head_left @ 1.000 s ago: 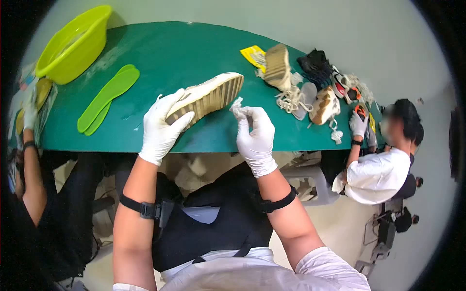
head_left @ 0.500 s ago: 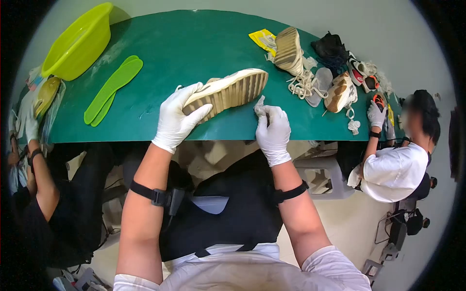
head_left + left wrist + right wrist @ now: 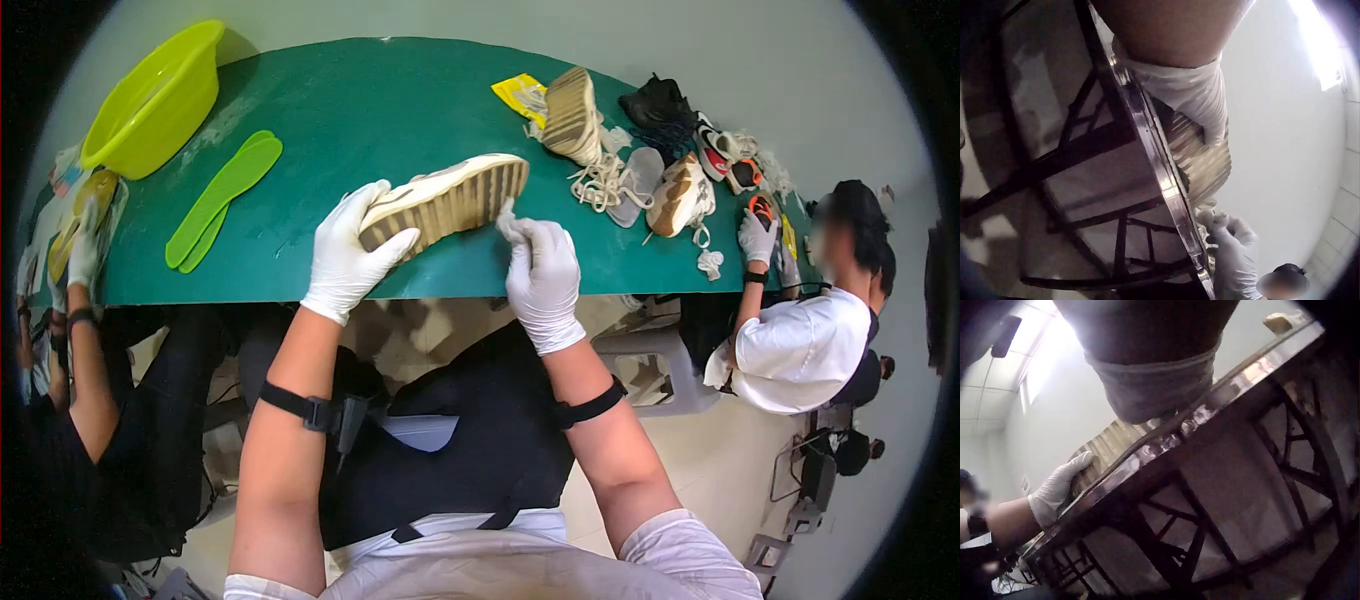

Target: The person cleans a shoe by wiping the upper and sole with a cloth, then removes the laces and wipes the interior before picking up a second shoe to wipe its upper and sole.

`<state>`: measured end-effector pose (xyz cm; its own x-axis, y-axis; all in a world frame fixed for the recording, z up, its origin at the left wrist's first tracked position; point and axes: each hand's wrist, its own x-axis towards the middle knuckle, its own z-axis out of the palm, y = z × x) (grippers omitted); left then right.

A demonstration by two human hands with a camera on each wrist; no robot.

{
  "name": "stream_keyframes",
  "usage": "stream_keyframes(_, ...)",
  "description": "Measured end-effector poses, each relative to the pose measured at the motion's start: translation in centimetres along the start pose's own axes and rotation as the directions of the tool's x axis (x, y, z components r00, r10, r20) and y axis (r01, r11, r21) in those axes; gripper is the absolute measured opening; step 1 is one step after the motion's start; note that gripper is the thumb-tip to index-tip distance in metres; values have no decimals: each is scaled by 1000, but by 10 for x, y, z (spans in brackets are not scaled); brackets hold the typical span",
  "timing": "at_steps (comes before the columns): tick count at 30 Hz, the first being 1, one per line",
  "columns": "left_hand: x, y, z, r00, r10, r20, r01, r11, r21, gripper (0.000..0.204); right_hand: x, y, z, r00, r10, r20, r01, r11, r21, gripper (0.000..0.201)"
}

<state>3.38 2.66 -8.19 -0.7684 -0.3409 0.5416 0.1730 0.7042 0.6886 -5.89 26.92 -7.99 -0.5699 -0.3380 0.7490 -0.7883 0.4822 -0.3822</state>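
Note:
In the head view a white and beige shoe (image 3: 450,205) lies on its side, its ridged sole facing the person. My white-gloved left hand (image 3: 350,245) grips one end, thumb on the sole. Close to the shoe's other end, my gloved right hand (image 3: 543,280) pinches a small crumpled whitish wad (image 3: 508,218); whether the wad touches the shoe is unclear. The left wrist view shows the left hand (image 3: 1191,94) on the ridged sole (image 3: 1200,156). In the right wrist view the right hand (image 3: 1154,394) hides its own fingers.
On the green table (image 3: 330,120) are green insoles (image 3: 225,200) and a lime basin (image 3: 160,105) at left. At right lie another shoe (image 3: 572,115), loose laces (image 3: 597,185), a brown-white shoe (image 3: 682,195) and black cloth (image 3: 657,105). People sit on both sides.
Over the last second the right hand with the wad has come closer to the shoe's end. The left hand keeps its grip. The whole head view has shifted back and forth.

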Motion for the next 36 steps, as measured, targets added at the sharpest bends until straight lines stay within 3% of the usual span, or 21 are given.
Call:
stream_keyframes(5,0,-1,0,1000,12,9,-11,999,-31,63,45,-25,9,979,-135,-150,154,980,125,17)
stream_keyframes(9,-1,-1,3,999,51,-9,-52,998,-30,59,46,-28,31,987,-162,-9,162,985,61,18)
stream_keyframes(11,0,-2,2,997,77,-23,-77,997,3,58,34,-22,43,988,-155,-5,155,986,61,15)
stream_keyframes(15,-1,-2,1,997,77,-16,-77,996,-37,56,2,-21,49,992,-52,113,49,998,26,14)
stream_keyframes(17,0,-4,4,995,95,-18,-96,995,-34,55,-3,-16,38,953,-8,304,23,999,-44,12)
stream_keyframes(18,0,-4,4,993,112,-22,-112,994,-15,55,-1,-15,34,953,-3,304,1,1000,6,10)
stream_keyframes(19,0,-4,2,991,131,-30,-130,991,12,55,5,-12,27,961,1,278,-35,992,119,13)
stream_keyframes(20,0,-1,2,996,85,-27,-85,996,-14,55,17,-16,20,983,28,182,-58,986,158,13)
stream_keyframes(23,0,-1,4,992,111,-62,-108,993,50,56,45,-39,5,995,102,-17,-96,971,219,13)
stream_keyframes(24,-2,0,4,993,100,-67,-96,994,58,56,51,-38,10,1000,4,-30,3,966,259,10)
stream_keyframes(25,0,-1,4,991,113,-67,-110,993,50,56,55,-37,17,1000,-5,-28,12,963,268,10)
stream_keyframes(27,1,-1,4,991,118,-62,-115,993,37,56,49,-31,31,990,-123,71,117,990,78,10)
stream_keyframes(31,1,-4,4,993,101,-55,-101,995,19,56,24,-26,46,986,-76,146,55,988,147,8)
stream_keyframes(36,1,-3,5,993,107,-58,-106,994,17,56,9,-22,33,938,38,346,-39,999,-5,5)
